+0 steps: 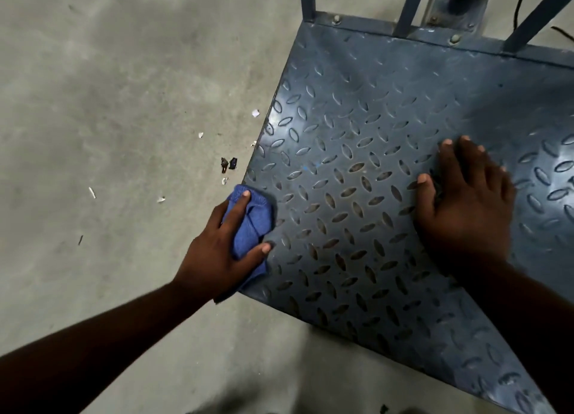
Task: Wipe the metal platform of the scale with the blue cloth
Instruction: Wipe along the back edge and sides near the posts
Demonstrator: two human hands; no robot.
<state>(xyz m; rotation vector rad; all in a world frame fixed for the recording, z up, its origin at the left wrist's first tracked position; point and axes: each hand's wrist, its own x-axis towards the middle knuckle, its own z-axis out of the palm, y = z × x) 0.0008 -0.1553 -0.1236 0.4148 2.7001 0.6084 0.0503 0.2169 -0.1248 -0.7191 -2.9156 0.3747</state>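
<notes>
LEFT grip [223, 255]: curled round blue cloth [253, 224], at near-left edge of metal platform [372, 97] | RIGHT grip [469, 208]: flat on platform centre, fingers straight, holding nothing | STEP: press cloth flat; wipe in overlapping strokes inward from that edge.

The platform [372, 118] runs off the right edge, and the left hand [217, 258] hides part of the cloth [252, 224].

Grey concrete floor [124, 87]; white scraps [255, 113] scattered; dark debris [228, 163], possibly plastic; black cable [518, 7] top right.
</notes>
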